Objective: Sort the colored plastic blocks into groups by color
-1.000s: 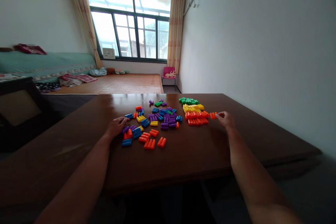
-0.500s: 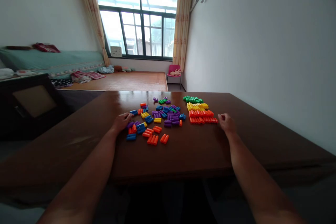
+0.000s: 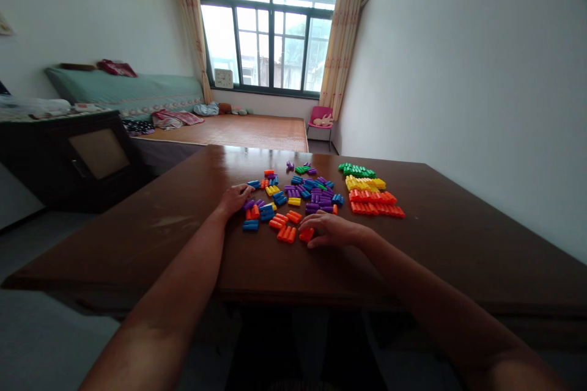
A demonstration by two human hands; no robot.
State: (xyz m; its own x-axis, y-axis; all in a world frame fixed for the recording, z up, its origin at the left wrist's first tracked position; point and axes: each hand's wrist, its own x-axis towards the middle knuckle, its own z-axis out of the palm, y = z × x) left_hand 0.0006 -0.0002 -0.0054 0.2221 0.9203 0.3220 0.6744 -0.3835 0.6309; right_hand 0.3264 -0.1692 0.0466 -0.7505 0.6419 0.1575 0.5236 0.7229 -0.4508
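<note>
My right hand [image 3: 332, 229] is over the near part of a loose pile, its thumb and fingers around an orange plastic block [image 3: 306, 234] shaped like joined short tubes. Part of that block is hidden by the fingers. My left hand [image 3: 236, 197] rests on the table at the pile's left side, fingers stretched out near a blue block [image 3: 254, 184] and purple ones [image 3: 249, 204]. More orange blocks [image 3: 287, 234] lie just left of my right hand. Purple blocks [image 3: 320, 195], mixed with blue, fill the pile's middle, and a yellow block [image 3: 294, 201] sits among them.
On the right of the brown table [image 3: 367, 269] stand sorted rows: green blocks [image 3: 358, 170], yellow blocks [image 3: 365, 184] and orange blocks [image 3: 373, 197]. Beyond the table are a bed [image 3: 247, 130], a pink chair [image 3: 320, 116] and a dark cabinet [image 3: 59, 153]. A white wall runs along the right.
My right hand has moved left from beside the sorted orange rows to an orange block in the loose pile. The left hand stays by the pile. The view has shifted left.
</note>
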